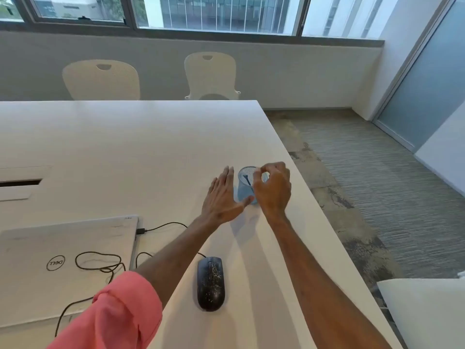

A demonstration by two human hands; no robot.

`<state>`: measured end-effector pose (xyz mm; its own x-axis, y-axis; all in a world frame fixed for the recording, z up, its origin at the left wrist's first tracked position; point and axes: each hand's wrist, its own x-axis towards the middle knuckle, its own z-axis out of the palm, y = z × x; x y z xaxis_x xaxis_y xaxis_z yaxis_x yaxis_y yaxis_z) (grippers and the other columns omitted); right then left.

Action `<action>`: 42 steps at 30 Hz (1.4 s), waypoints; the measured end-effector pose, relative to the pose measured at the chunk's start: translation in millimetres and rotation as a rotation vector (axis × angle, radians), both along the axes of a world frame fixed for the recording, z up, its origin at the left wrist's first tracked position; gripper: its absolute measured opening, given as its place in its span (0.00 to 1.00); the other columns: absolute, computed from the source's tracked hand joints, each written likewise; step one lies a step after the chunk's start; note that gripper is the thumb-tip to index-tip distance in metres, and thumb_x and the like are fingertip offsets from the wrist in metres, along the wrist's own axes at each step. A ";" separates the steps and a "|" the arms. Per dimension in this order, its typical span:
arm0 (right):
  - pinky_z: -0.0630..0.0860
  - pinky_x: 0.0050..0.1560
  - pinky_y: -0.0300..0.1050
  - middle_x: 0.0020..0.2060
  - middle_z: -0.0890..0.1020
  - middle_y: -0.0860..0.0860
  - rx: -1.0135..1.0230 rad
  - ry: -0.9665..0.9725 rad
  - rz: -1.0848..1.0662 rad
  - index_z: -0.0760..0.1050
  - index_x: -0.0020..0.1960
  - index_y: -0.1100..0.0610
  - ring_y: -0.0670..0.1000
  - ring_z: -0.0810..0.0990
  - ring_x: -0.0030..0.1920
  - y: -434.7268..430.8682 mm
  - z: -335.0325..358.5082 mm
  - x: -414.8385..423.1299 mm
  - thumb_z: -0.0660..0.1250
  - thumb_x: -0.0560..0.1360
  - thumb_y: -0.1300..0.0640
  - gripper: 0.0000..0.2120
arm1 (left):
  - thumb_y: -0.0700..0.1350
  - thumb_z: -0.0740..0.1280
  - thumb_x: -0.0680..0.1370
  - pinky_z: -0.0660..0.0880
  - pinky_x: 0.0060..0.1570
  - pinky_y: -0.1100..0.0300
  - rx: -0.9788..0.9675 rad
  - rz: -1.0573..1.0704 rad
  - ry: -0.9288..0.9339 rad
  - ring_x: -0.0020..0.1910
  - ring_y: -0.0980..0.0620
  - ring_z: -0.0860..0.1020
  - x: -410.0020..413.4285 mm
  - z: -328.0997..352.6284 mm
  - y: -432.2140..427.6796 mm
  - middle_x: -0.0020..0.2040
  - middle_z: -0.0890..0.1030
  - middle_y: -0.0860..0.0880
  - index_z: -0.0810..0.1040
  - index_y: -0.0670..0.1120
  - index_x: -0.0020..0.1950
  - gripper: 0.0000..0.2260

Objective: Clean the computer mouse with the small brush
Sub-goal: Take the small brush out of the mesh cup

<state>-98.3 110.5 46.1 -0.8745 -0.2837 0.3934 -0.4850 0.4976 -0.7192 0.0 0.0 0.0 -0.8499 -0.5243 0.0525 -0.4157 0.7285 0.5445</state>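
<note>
Both my arms reach forward, well out ahead of me. My left hand is flat and open, fingers straight and close together, thumb spread off to the right. My right hand is curled, fingertips bunched in a pinch at the top, wrist bent down. A pink sleeve is rolled up above my left elbow

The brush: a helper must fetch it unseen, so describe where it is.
On the white table, near its right edge, stands a blue mesh cup between both hands. The small brush leans inside: a thin dark-blue stick, the cup's only visible content.
</note>
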 end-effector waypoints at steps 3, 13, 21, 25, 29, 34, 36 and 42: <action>0.73 0.67 0.57 0.65 0.77 0.50 0.140 -0.073 0.062 0.86 0.54 0.53 0.53 0.75 0.69 -7.8 -2.7 -17.6 0.73 0.79 0.54 0.06 | 0.71 0.69 0.83 0.41 0.91 0.50 0.055 0.009 0.023 0.94 0.47 0.44 -9.4 1.9 0.8 0.94 0.43 0.46 0.41 0.44 0.93 0.55; 0.66 0.76 0.61 0.80 0.67 0.52 0.367 -0.308 0.191 0.86 0.63 0.53 0.55 0.66 0.80 -28.5 -6.8 -34.6 0.76 0.79 0.56 0.13 | 0.80 0.62 0.73 0.47 0.92 0.41 0.081 -0.020 0.089 0.94 0.48 0.47 -19.7 -4.6 -5.6 0.94 0.56 0.48 0.56 0.49 0.93 0.56; 0.72 0.67 0.59 0.62 0.84 0.51 0.318 -0.408 0.071 0.90 0.52 0.48 0.56 0.80 0.66 -35.8 -18.6 -40.1 0.74 0.73 0.56 0.10 | 0.74 0.67 0.77 0.50 0.91 0.44 0.112 0.031 0.106 0.93 0.46 0.53 -23.0 -11.3 -4.2 0.93 0.56 0.45 0.62 0.50 0.91 0.49; 0.74 0.69 0.58 0.62 0.87 0.50 0.209 -0.426 0.067 0.89 0.56 0.49 0.55 0.83 0.64 -32.1 -25.5 -40.7 0.76 0.77 0.53 0.09 | 0.72 0.72 0.80 0.52 0.91 0.41 0.112 0.053 0.109 0.93 0.44 0.53 -23.4 -15.4 -5.2 0.93 0.56 0.45 0.63 0.52 0.90 0.45; 0.84 0.64 0.56 0.56 0.89 0.51 -0.093 -0.474 0.130 0.89 0.54 0.55 0.53 0.86 0.57 -23.9 -24.0 -42.5 0.78 0.79 0.56 0.05 | 0.76 0.65 0.76 0.54 0.91 0.39 0.122 0.059 0.112 0.93 0.45 0.54 -24.1 -17.3 -5.8 0.93 0.59 0.46 0.64 0.54 0.89 0.47; 0.82 0.66 0.47 0.49 0.91 0.46 -0.457 -0.518 0.172 0.89 0.54 0.56 0.46 0.88 0.56 -10.3 -8.6 -51.8 0.75 0.81 0.61 0.05 | 0.76 0.67 0.75 0.55 0.91 0.39 0.135 0.066 0.083 0.93 0.45 0.55 -25.4 -22.7 -11.5 0.93 0.59 0.46 0.62 0.55 0.89 0.47; 0.80 0.64 0.40 0.50 0.91 0.45 -0.551 -0.499 0.252 0.88 0.58 0.59 0.43 0.87 0.56 -0.7 4.8 -50.5 0.72 0.84 0.63 0.07 | 0.77 0.69 0.74 0.53 0.91 0.39 0.143 0.036 0.040 0.93 0.46 0.51 -23.4 -20.3 -13.5 0.94 0.55 0.47 0.53 0.57 0.92 0.53; 0.84 0.65 0.55 0.58 0.90 0.57 -0.772 -0.665 0.595 0.75 0.60 0.52 0.61 0.89 0.61 40.0 34.2 -7.8 0.57 0.92 0.55 0.08 | 0.59 0.79 0.81 0.50 0.92 0.42 0.171 0.003 -0.033 0.93 0.41 0.50 5.0 -2.0 -18.1 0.94 0.46 0.46 0.36 0.49 0.93 0.59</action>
